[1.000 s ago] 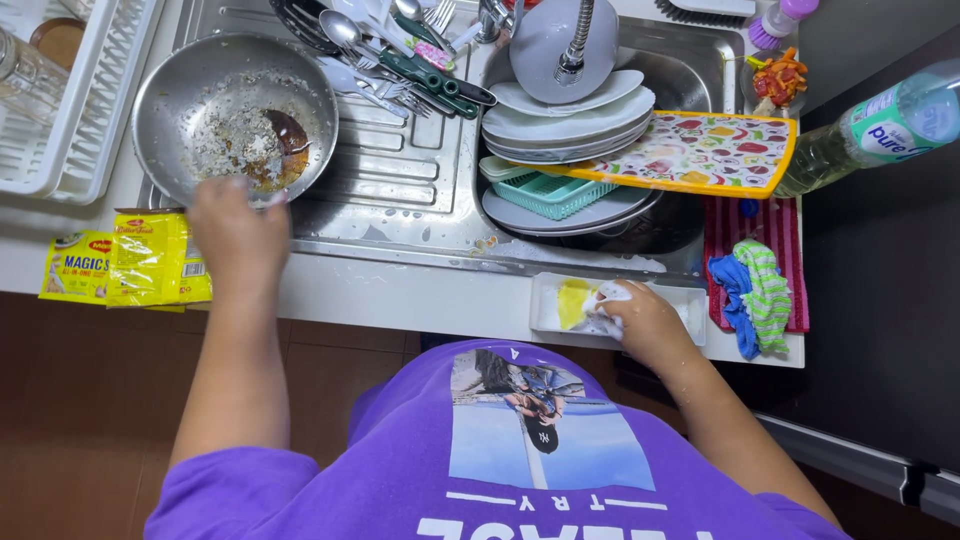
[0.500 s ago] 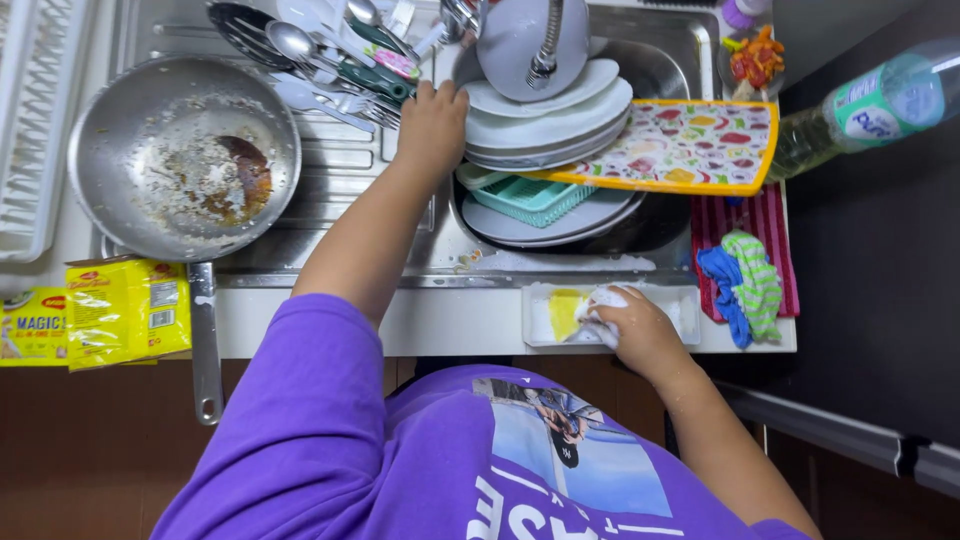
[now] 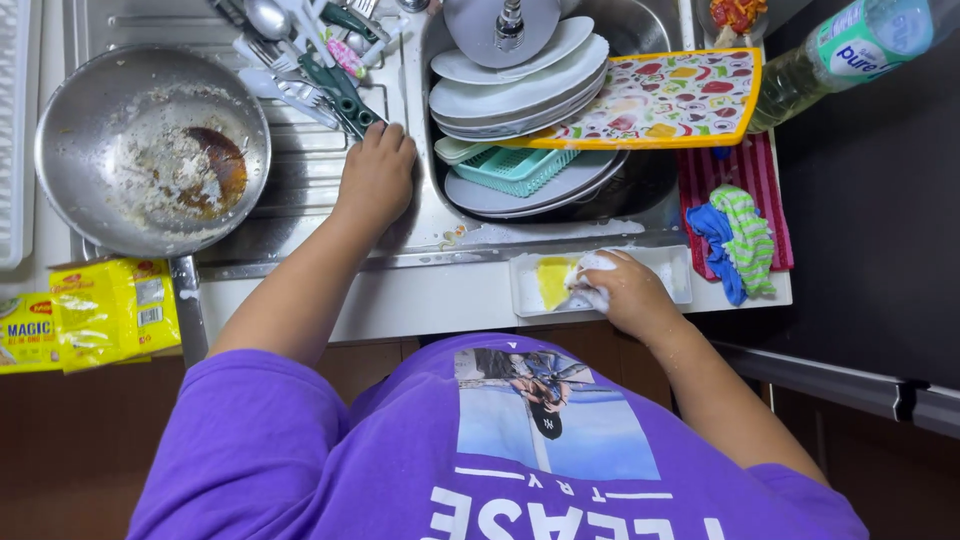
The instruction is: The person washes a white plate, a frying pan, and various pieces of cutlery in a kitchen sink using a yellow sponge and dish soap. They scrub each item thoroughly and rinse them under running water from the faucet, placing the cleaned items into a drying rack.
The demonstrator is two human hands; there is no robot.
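My left hand lies palm down on the steel drainboard beside the sink. Its fingertips touch the ends of green-handled cutlery, and it holds nothing that I can see. My right hand is closed on a white foamy sponge inside a small white tray on the counter's front edge. A yellow piece lies in the same tray. To the left, a dirty steel pan with burnt residue sits on the drainboard.
The sink holds stacked white plates, a teal basket and a patterned yellow-rimmed tray. A bottle lies at the right, above a striped cloth. Yellow packets lie at the front left.
My left hand left the pan's rim, reached right toward the plates and cutlery, then drew back a little onto the drainboard. My right hand stayed in the tray on the sponge.
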